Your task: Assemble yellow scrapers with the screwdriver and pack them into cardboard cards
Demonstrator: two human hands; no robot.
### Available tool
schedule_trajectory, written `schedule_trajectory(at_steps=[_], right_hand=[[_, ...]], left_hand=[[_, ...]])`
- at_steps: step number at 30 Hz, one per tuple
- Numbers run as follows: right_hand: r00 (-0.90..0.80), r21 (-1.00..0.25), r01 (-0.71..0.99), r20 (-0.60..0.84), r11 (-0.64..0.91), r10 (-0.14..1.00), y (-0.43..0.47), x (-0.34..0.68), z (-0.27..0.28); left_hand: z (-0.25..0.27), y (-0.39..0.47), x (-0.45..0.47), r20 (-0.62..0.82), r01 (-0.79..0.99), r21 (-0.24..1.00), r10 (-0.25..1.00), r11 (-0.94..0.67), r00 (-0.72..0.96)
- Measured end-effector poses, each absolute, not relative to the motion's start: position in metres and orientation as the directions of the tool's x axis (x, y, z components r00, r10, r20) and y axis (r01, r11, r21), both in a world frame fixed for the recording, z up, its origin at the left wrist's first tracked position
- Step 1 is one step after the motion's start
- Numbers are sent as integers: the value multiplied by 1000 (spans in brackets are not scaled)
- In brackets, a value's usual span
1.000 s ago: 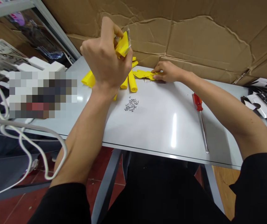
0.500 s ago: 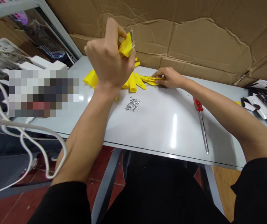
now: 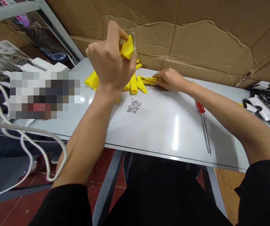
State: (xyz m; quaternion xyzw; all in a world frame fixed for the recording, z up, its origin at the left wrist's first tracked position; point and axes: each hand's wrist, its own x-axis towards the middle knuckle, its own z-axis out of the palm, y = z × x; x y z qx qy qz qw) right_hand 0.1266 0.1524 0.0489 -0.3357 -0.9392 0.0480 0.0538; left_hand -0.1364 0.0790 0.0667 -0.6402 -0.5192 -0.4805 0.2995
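Raised above the table, my left hand is closed round a yellow plastic piece with a thin greyish, shiny strip along its far edge. My right hand rests at the back of the table, its fingers closed on flat yellow plastic pieces. Under those pieces a thin metal plate shows in part. A flat yellow piece with holes lies just left of them. Yellow tubular handles lie behind and below my left hand, partly hidden by it. A small pile of silver screws sits in front.
A screwdriver with a red handle lies below my right forearm. Black-and-white printed packaging is at the far right. Cardboard stands along the table's back edge. White cables hang at the left, near my left forearm.
The flat yellow pieces under my right hand have shifted closer together, and more of the metal plate shows beneath them. My left hand keeps its hold, almost unmoved.
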Motion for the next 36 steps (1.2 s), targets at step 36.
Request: schedule_trajectory(at_steps=[36], right_hand=[[-784, -104, 618, 0, 780, 621, 208, 97, 42]], left_hand=[[68, 78, -133, 909, 945, 186, 411, -269, -62]])
